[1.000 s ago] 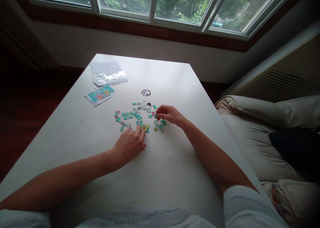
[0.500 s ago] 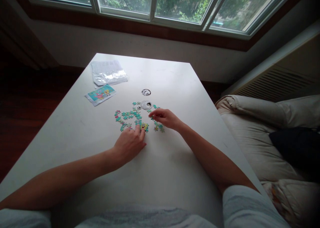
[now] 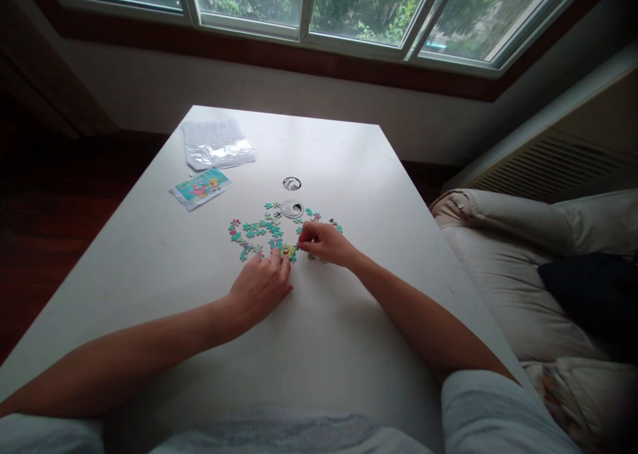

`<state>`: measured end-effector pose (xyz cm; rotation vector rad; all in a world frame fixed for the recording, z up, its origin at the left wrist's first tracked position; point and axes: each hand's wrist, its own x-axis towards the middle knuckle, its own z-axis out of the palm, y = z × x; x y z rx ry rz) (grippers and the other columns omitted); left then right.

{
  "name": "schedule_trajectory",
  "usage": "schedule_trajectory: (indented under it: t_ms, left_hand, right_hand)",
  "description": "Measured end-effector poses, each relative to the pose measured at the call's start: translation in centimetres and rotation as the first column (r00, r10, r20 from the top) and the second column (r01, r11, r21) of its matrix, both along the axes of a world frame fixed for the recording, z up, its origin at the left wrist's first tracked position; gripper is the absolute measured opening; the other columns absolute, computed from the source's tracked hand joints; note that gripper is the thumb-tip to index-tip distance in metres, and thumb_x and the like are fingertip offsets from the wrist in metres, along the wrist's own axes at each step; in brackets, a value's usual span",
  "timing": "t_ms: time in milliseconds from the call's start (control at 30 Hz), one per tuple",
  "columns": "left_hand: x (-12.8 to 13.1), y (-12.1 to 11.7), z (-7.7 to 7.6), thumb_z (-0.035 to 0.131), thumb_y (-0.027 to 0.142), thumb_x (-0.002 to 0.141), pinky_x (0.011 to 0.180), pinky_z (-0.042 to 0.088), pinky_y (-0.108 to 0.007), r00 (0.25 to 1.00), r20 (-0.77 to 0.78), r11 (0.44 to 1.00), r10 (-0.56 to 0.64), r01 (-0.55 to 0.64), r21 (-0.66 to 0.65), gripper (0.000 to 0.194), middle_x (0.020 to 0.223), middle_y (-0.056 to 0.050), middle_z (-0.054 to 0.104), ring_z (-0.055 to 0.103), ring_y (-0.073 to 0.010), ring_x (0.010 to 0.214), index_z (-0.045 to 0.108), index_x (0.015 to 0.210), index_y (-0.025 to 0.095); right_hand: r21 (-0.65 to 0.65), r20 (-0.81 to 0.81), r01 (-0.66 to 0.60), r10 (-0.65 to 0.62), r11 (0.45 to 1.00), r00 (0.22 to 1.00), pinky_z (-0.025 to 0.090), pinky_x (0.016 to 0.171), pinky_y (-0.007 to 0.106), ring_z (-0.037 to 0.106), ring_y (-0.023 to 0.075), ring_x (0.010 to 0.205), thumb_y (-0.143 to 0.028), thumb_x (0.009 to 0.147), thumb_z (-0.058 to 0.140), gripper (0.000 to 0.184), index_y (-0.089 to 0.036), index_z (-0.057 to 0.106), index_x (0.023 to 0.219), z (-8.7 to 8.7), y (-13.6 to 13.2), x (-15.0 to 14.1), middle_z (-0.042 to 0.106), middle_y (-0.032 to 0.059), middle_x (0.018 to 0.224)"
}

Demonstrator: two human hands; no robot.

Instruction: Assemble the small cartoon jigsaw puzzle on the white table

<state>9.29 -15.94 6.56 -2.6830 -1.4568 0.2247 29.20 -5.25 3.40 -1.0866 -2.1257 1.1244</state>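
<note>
Worktop (image 3: 164,261) under left hand (image 3: 259,284) and right hand (image 3: 326,242): smooth, softly glossy. Puzzle pieces (image 3: 262,227), at left fingertips: card-like, mostly matt. Picture sheet (image 3: 202,187), beyond left hand: printed paper. Packet (image 3: 219,149), farther beyond: clear plastic, wrinkled, glossy. Floor (image 3: 40,228), left of left hand: dark wood. Upholstery (image 3: 483,254), right of right hand: creased, matt; cloth or leather unclear.

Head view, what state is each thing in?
Yellow puzzle section, seemingly joined, lying flat
Other puzzle pieces, spread out nearby
Left hand, fingers extended, at the section's near edge
Right hand, fingers pinched, seemingly on a small piece
Picture sheet, flat, picture up
Clear plastic bag, lying flat
Window, looks shut
</note>
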Motion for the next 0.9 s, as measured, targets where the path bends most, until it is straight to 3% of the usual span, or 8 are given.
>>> schedule_trajectory:
  t_ms: [433,900]
  left_hand:
    - [0.19,-0.03,-0.34,0.060,0.041,0.097,0.088,0.051,-0.045,1.000,0.001,1.000,-0.006,0.006,-0.015,0.061,0.139,-0.031,0.056,0.069,-0.0340,0.104,0.054,0.143,0.003]
    - [0.25,-0.02,-0.73,0.061,0.041,0.096,0.088,0.050,-0.045,1.000,0.011,1.000,-0.011,0.011,-0.002,0.060,0.141,-0.032,0.055,0.068,-0.0348,0.105,0.054,0.143,0.003]
  right_hand:
    - [0.035,0.152,-0.062,0.056,0.997,0.987,0.036,0.064,0.022,0.056,0.0106,0.066,-0.021,0.083,0.068,0.005,-0.018,0.066,0.079,-0.27,-0.58,-0.20,0.065,-0.0035,0.069]
    - [0.269,0.327,-0.166,0.072,0.949,0.942,0.032,0.070,0.024,0.047,0.0136,0.073,-0.014,0.083,0.069,0.012,-0.018,0.061,0.075,-0.08,-0.78,-0.49,0.057,-0.0008,0.073]
